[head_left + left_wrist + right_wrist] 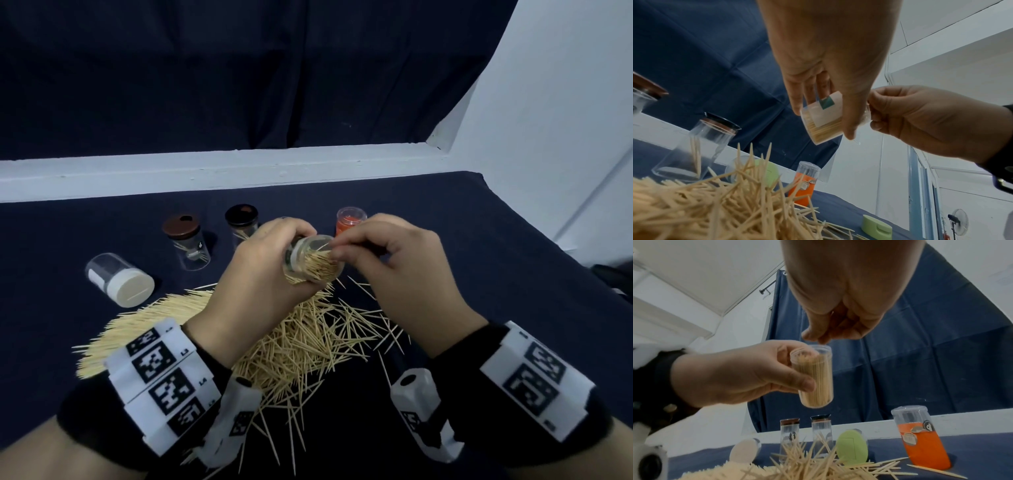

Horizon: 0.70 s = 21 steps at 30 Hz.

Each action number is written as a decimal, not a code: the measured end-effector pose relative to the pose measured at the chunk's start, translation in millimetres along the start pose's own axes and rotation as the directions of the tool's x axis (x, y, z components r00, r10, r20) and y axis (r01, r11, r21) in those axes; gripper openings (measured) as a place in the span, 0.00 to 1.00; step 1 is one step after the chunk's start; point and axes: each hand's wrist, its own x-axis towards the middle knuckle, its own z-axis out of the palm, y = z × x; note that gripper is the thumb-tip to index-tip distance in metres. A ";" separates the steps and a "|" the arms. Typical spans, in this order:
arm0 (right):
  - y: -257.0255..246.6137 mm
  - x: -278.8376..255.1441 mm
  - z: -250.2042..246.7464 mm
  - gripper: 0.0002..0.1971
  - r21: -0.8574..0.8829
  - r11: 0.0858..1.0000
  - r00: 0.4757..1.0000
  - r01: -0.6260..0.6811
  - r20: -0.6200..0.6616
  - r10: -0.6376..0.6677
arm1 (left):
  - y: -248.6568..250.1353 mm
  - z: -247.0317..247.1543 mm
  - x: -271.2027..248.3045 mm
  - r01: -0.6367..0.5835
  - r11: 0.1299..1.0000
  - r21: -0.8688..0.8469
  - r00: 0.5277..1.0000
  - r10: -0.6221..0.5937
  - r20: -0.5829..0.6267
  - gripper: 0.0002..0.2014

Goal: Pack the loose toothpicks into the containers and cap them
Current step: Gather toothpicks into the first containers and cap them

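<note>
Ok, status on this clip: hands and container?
Left hand grips open toothpick container, nearly full. Right hand pinching at its mouth. Loose toothpicks remain below.

Pale tan toothpicks point(294, 346) lie on the navy-blue cloth of the table point(479, 274), and the clear container point(815, 378) in the left hand's point(253, 277) grip shows the same tan through its wall. Beyond the grip stand an orange container point(923, 446), jars with a brown lid point(180, 226) and a black lid point(241, 214), and a light-green cap point(852, 447). The wristbands point(164, 380) are white with black square-patterned markers.
</note>
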 end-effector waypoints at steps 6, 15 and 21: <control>-1.3 -2.2 12.1 0.07 -0.136 0.968 0.975 0.210 0.104 -0.197 | 1.0 1.5 0.0 -0.001 1.000 -0.020 1.000 0.001 -0.014 0.23; 3.9 2.3 -0.8 0.09 -0.325 0.881 0.939 0.344 0.141 -0.315 | 1.8 -3.7 0.3 0.026 1.000 0.012 0.999 -0.026 -0.023 0.26; -1.3 -0.4 3.1 0.14 -0.532 0.749 0.919 0.394 0.235 -0.316 | 0.4 -2.9 0.8 0.020 0.999 0.039 1.000 -0.019 -0.024 0.26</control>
